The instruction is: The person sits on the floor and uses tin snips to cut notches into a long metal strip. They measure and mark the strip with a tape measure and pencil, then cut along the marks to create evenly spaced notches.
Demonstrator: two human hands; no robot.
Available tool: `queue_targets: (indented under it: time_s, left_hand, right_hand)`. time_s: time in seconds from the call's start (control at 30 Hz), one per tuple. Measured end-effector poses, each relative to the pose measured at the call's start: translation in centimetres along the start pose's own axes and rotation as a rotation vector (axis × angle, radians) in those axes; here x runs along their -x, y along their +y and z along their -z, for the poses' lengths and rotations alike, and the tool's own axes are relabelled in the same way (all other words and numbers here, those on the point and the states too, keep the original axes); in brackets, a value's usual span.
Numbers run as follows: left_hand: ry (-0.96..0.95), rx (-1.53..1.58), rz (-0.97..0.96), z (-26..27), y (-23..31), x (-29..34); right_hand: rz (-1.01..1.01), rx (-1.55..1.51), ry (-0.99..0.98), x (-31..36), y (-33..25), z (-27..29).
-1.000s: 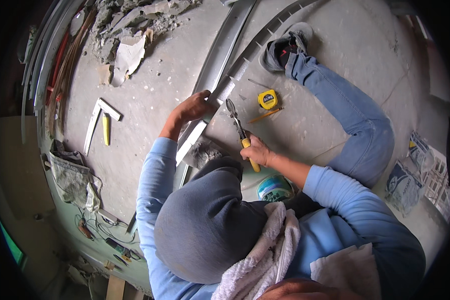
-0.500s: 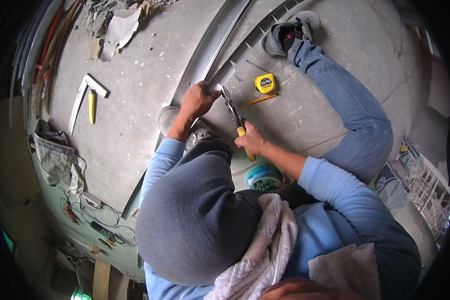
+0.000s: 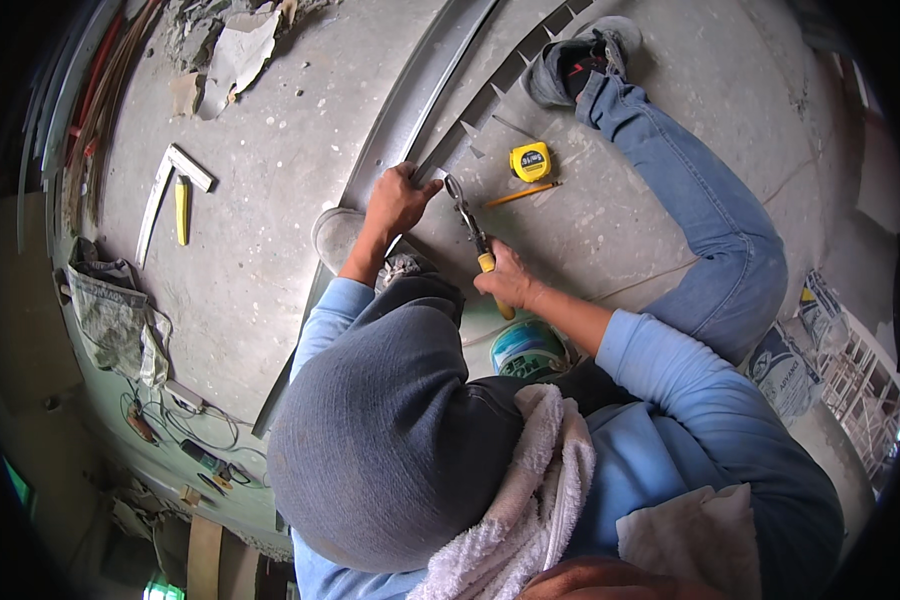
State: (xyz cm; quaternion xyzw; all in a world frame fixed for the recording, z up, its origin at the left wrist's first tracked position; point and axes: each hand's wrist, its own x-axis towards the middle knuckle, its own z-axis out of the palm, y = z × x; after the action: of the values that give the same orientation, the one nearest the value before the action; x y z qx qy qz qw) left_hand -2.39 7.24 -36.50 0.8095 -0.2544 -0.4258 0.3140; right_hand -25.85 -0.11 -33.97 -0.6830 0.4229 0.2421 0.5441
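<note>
My left hand (image 3: 400,205) is closed on the near end of a thin grey metal channel (image 3: 487,99), whose side is cut into several upright flaps. In my right hand (image 3: 508,276) is a pair of metal snips (image 3: 470,222) with yellow grips. The snips' jaws are close to my left fingertips, beside the channel end; whether they touch the metal is hard to tell. A yellow tape measure (image 3: 530,161) and a yellow pencil (image 3: 523,194) lie on the floor to the right. Another long metal channel (image 3: 410,110) runs along the left side of the notched one.
At left lie a metal square (image 3: 154,205), a yellow-handled cutter (image 3: 182,211) and a cloth bag (image 3: 108,305). A power tool with cords (image 3: 205,460) is lower left. Rubble (image 3: 238,50) lies at the far left. A teal bucket (image 3: 528,350) stands beside my right forearm, near my outstretched leg (image 3: 710,220).
The snips and my right hand have shifted slightly right, and the jaws look turned. The notched channel has moved a little. My left hand keeps its grip.
</note>
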Motion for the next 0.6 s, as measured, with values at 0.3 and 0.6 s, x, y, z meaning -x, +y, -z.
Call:
queue_targets:
  time_s: [0.3,0.6]
  left_hand:
    - [-0.024,-0.024,0.029,0.3,0.0,-0.1]
    - [0.016,-0.024,-0.012,-0.2,-0.1,0.1]
  right_hand:
    - [0.083,0.019,0.015,-1.0,-0.1,0.3]
    - [0.030,0.041,-0.062,-1.7,-0.4,0.9]
